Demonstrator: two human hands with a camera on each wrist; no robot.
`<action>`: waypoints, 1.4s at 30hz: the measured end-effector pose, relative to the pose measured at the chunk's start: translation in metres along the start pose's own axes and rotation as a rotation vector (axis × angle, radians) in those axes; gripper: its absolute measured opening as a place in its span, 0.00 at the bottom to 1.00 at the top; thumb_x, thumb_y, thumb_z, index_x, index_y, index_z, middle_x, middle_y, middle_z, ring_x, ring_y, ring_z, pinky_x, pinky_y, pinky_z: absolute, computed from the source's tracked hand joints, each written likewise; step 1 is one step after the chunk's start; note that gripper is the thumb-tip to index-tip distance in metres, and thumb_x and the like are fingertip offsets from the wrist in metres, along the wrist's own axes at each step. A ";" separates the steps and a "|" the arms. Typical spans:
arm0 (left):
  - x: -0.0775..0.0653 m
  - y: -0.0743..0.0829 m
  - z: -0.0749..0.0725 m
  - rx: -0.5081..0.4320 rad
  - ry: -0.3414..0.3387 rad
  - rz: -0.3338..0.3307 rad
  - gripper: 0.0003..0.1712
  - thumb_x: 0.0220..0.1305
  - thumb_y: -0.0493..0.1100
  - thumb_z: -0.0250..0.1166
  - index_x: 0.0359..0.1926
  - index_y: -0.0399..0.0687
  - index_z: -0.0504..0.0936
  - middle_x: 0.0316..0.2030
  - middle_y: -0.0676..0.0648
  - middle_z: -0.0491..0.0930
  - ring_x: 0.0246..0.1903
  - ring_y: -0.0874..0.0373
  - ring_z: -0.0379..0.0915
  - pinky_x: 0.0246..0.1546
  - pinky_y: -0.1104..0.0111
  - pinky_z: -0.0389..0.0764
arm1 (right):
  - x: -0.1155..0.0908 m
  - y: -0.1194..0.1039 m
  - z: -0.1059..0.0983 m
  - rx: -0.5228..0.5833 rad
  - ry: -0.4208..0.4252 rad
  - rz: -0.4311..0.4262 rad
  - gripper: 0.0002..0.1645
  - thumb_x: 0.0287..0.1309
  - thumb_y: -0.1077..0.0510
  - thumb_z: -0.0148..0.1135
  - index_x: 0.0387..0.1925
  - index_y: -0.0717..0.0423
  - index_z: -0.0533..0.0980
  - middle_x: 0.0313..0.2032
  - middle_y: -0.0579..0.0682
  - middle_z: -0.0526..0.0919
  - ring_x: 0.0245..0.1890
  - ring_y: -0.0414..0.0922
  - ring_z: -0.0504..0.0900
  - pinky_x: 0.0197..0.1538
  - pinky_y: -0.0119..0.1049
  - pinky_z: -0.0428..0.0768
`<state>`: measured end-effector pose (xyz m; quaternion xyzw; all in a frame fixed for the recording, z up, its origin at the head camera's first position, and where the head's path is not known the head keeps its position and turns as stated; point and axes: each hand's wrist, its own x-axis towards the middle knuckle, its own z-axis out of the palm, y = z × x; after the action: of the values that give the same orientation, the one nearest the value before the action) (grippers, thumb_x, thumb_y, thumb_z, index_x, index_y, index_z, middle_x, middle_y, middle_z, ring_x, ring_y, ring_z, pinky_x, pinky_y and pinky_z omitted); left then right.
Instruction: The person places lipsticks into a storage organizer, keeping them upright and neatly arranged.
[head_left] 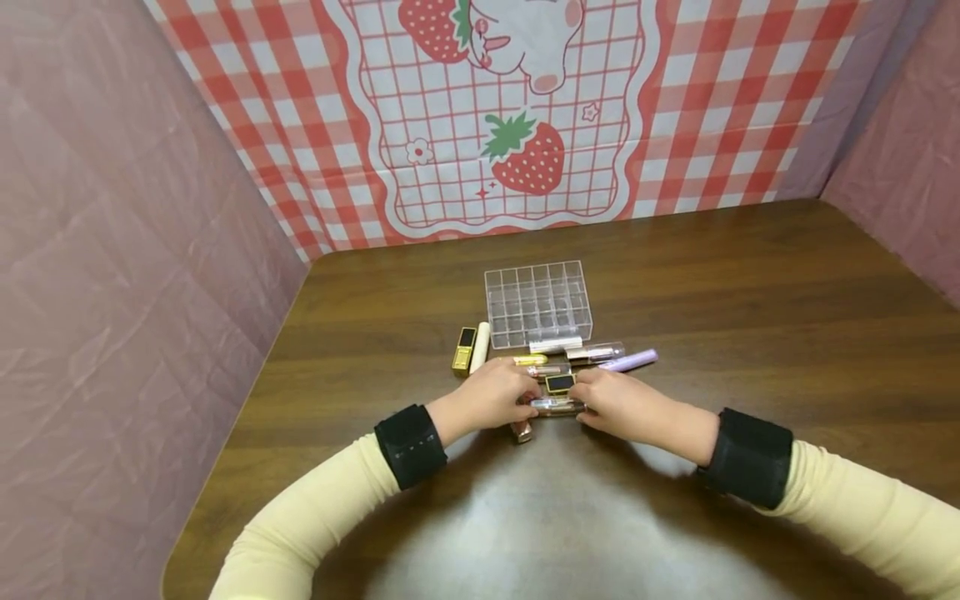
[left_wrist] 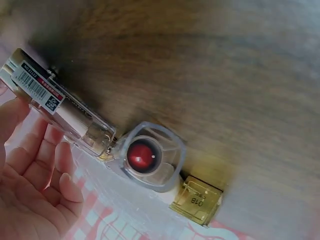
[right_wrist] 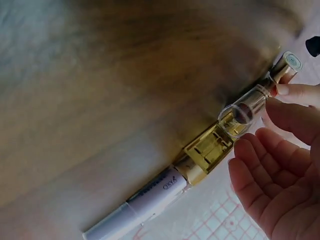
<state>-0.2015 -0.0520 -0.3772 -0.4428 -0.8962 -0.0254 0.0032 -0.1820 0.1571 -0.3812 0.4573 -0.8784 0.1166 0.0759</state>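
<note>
Between the two hands lies a clear-capped lipstick (head_left: 553, 406) with a barcode label (left_wrist: 37, 85). My left hand (head_left: 491, 393) pinches its left end, thumb on the tube, the other fingers loosely curled below. At its other end my right hand (head_left: 622, 406) holds it near the clear cap (right_wrist: 237, 119). A second lipstick (head_left: 522, 431) lies beside the left fingers; in the left wrist view a clear tube end with a red middle (left_wrist: 141, 155) faces the camera. Just behind the held lipstick rests a black-and-gold lipstick case (head_left: 560, 383). Fingers partly hide several tubes.
A clear divided organizer (head_left: 536, 300) stands behind the cosmetics. To its front left are a gold-and-black case (head_left: 462, 354) and a cream tube (head_left: 481, 343). A silvery tube (head_left: 555, 344), a clear-capped tube (head_left: 596, 353) and a lilac tube (head_left: 632, 361) lie in front and right.
</note>
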 end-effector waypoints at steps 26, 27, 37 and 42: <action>0.005 0.007 -0.011 0.033 0.016 -0.011 0.08 0.52 0.50 0.66 0.32 0.56 0.85 0.28 0.59 0.82 0.29 0.63 0.72 0.37 0.71 0.69 | -0.002 -0.008 -0.012 -0.055 0.015 0.075 0.10 0.35 0.67 0.67 0.19 0.56 0.72 0.21 0.45 0.70 0.20 0.39 0.72 0.23 0.30 0.71; 0.004 0.006 -0.013 0.028 0.038 -0.005 0.07 0.51 0.50 0.66 0.31 0.55 0.85 0.27 0.58 0.82 0.28 0.63 0.71 0.35 0.70 0.68 | -0.001 -0.008 -0.016 -0.051 0.022 0.077 0.10 0.36 0.67 0.66 0.19 0.56 0.72 0.21 0.45 0.71 0.20 0.39 0.72 0.23 0.30 0.72; 0.001 0.005 -0.050 -0.028 0.141 0.002 0.10 0.52 0.48 0.67 0.34 0.50 0.84 0.28 0.55 0.80 0.31 0.59 0.71 0.35 0.69 0.69 | 0.006 -0.016 -0.061 -0.040 0.027 0.111 0.08 0.39 0.69 0.66 0.24 0.58 0.76 0.23 0.47 0.73 0.21 0.39 0.73 0.23 0.32 0.71; 0.002 0.004 -0.074 -0.008 0.177 0.012 0.09 0.53 0.47 0.66 0.32 0.49 0.83 0.27 0.54 0.79 0.30 0.59 0.70 0.36 0.68 0.69 | 0.012 -0.018 -0.086 -0.017 0.019 0.132 0.07 0.43 0.67 0.67 0.29 0.61 0.78 0.26 0.49 0.75 0.23 0.41 0.75 0.25 0.33 0.73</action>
<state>-0.2007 -0.0520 -0.3031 -0.4441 -0.8897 -0.0681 0.0808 -0.1718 0.1616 -0.2928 0.3963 -0.9069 0.1181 0.0803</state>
